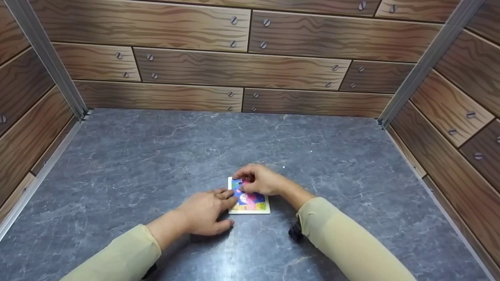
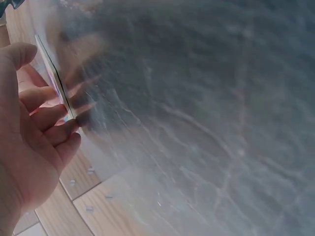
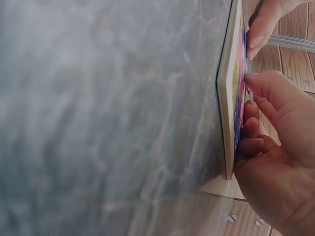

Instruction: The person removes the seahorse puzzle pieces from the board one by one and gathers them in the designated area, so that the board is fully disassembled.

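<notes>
A small rectangular board [image 1: 250, 207] lies flat, its bright blue, pink, yellow and green picture framed by a pale border. Fingertips of my left hand [image 1: 207, 210] rest on its left edge, fingers nearly straight and the thumb apart on the near side. My right hand [image 1: 265, 180] bends over the upper part, thumb and fingertips at the picture. From the right wrist view, the board's thick pale edge [image 3: 226, 98] shows, with curled fingers and thumb against the picture side. Whether a small piece is pinched there is hidden.
The grey marbled table [image 1: 156, 156] is bounded by wood-patterned walls [image 1: 195, 66] at the back and sides. Metal posts [image 1: 58, 74] stand at the back corners. Two tiny white specks lie beyond the right hand. A black band [image 1: 295, 232] shows under the right sleeve.
</notes>
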The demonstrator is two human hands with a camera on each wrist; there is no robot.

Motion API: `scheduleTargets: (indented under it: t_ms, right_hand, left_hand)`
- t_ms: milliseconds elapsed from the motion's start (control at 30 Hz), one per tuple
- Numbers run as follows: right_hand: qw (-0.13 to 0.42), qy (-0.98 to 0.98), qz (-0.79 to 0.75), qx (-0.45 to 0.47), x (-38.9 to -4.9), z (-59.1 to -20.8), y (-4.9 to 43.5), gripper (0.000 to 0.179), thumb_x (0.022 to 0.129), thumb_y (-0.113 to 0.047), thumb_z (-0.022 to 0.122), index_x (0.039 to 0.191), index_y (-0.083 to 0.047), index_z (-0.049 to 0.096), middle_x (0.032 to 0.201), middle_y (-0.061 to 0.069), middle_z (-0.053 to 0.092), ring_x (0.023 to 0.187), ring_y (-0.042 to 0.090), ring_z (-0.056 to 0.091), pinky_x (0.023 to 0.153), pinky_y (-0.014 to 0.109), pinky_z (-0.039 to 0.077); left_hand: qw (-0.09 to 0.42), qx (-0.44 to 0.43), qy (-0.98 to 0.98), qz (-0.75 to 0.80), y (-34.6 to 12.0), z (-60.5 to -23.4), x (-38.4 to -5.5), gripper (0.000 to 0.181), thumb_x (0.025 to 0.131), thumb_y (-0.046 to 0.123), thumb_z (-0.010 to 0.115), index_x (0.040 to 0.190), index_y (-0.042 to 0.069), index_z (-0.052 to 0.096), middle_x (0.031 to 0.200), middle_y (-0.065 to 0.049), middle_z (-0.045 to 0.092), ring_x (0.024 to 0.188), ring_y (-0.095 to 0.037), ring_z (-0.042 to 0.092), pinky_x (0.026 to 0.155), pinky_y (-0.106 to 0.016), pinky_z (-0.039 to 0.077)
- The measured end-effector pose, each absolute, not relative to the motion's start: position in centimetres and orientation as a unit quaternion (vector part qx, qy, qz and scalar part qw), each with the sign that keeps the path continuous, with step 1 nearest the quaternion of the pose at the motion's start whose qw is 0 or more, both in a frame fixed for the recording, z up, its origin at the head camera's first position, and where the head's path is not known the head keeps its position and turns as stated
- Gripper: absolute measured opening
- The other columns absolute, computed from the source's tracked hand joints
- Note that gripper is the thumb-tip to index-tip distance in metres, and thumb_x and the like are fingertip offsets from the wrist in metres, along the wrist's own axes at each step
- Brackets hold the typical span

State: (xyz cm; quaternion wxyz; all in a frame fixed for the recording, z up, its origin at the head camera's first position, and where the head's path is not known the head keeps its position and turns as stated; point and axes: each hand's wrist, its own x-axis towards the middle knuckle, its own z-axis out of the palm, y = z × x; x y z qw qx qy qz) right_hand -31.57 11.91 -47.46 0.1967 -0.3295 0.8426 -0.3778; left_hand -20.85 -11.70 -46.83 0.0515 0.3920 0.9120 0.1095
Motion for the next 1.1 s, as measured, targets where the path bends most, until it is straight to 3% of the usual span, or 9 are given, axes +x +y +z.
scheduleTargets:
  t_ms: [367, 567, 900, 1100]
  right_hand:
    - [0.15, 0.847, -0.376, -0.345, -31.7, -47.6, 12.3, 0.034, 0.091, -0.001, 0.074, 0.125, -0.001, 0.076, 0.102, 0.004, 0.068, 0.089, 0.01, 0.057, 0.08, 0.026, 0.05]
    - [0.158, 0.837, -0.406, -0.332, -31.9, -47.7, 12.7, 0.035, 0.092, -0.005, 0.075, 0.127, 0.0, 0.075, 0.097, 0.004, 0.069, 0.083, 0.009, 0.06, 0.074, 0.023, 0.052]
    - [0.098, 0.829, -0.436, -0.337, -32.3, -45.9, 13.6, 0.034, 0.092, -0.005, 0.077, 0.125, 0.002, 0.075, 0.107, 0.012, 0.073, 0.092, 0.015, 0.064, 0.084, 0.032, 0.055]
    - [0.071, 0.838, -0.423, -0.337, -32.9, -45.0, 14.9, 0.034, 0.092, -0.009, 0.081, 0.125, -0.002, 0.076, 0.114, 0.011, 0.074, 0.096, 0.018, 0.065, 0.082, 0.034, 0.054]
  left_hand:
    - [0.059, 0.391, 0.912, 0.108, -11.7, -46.5, -21.3, 0.064, 0.102, 0.045, 0.06, 0.152, 0.006, 0.058, 0.158, -0.02, 0.051, 0.145, -0.038, 0.051, 0.114, -0.052, 0.047]
    - [0.07, 0.385, 0.915, 0.101, -11.4, -46.5, -21.4, 0.063, 0.103, 0.047, 0.059, 0.153, 0.008, 0.058, 0.158, -0.018, 0.051, 0.146, -0.037, 0.05, 0.113, -0.051, 0.048]
    - [0.075, 0.381, 0.914, 0.112, -11.7, -46.7, -21.1, 0.064, 0.103, 0.046, 0.059, 0.154, 0.007, 0.057, 0.159, -0.019, 0.049, 0.146, -0.038, 0.049, 0.116, -0.052, 0.045]
    - [0.079, 0.381, 0.914, 0.113, -11.7, -46.7, -21.1, 0.065, 0.104, 0.048, 0.058, 0.156, 0.008, 0.055, 0.16, -0.018, 0.048, 0.147, -0.037, 0.048, 0.117, -0.051, 0.044]
